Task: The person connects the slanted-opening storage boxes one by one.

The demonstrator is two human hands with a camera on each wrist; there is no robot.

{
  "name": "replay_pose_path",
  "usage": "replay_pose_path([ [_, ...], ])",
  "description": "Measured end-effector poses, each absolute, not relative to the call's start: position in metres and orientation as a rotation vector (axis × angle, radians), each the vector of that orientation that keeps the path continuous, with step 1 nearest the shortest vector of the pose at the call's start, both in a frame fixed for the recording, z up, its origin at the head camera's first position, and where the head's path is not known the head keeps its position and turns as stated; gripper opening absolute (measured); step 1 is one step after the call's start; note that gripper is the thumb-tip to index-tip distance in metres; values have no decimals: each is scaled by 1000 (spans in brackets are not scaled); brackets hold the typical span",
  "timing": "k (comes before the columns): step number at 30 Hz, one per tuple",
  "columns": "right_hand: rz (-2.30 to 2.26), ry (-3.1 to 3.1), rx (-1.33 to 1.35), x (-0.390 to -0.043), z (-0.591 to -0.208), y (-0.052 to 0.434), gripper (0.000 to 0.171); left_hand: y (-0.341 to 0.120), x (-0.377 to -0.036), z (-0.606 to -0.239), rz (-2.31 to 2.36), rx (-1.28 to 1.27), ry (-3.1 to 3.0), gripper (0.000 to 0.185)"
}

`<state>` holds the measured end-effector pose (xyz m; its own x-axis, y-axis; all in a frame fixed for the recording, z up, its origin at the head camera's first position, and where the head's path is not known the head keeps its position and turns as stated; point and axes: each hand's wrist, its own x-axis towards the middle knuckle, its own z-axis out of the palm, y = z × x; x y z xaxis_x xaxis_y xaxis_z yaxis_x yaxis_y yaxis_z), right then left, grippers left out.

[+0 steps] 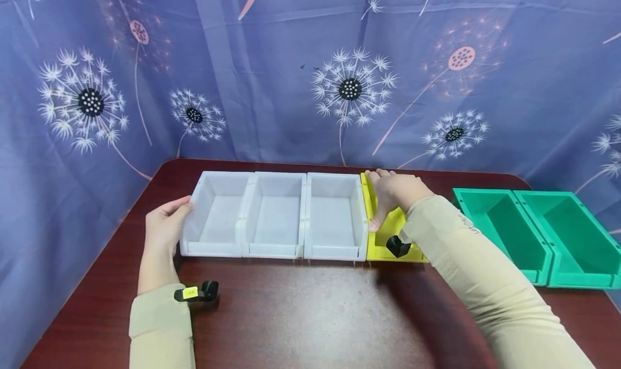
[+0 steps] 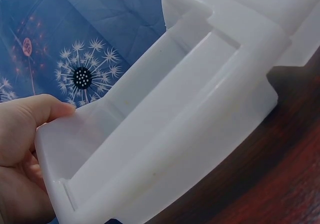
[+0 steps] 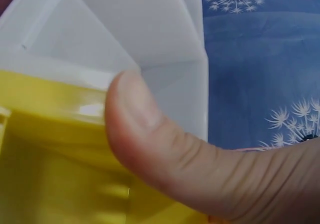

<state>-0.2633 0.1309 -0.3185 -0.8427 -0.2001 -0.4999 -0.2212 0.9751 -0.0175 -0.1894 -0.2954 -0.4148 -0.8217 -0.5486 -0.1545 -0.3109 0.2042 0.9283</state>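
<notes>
Three white bins stand side by side on the table: the left one [image 1: 218,223], the middle one [image 1: 274,218] and the right one [image 1: 335,218]. A yellow bin [image 1: 383,239] sits against the right white bin. My left hand [image 1: 167,223] holds the left white bin [image 2: 190,114] at its outer wall, thumb [image 2: 30,119] over the rim. My right hand [image 1: 395,191] grips the yellow bin [image 3: 50,149], fingers over its back wall and thumb [image 3: 150,139] pressed on the wall beside the white bin [image 3: 135,24]. My right forearm hides the yellow bin's right side.
Two green bins [image 1: 495,223] [image 1: 572,234] stand joined at the table's right edge. The dark red table [image 1: 310,315] stretches in front of the bins. A blue dandelion-print curtain [image 1: 310,62] closes off the back and both sides.
</notes>
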Motion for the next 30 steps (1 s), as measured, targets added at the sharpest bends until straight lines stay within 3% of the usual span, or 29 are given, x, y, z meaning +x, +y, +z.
replay_pose_path([
  [17, -56, 2603, -336, -262, -328, 138, 143, -293, -187, -415, -1647, 833, -2259, 41],
  [30, -480, 2874, -500, -233, -379, 188, 125, -292, -188, -416, -1572, 850, -2328, 42],
])
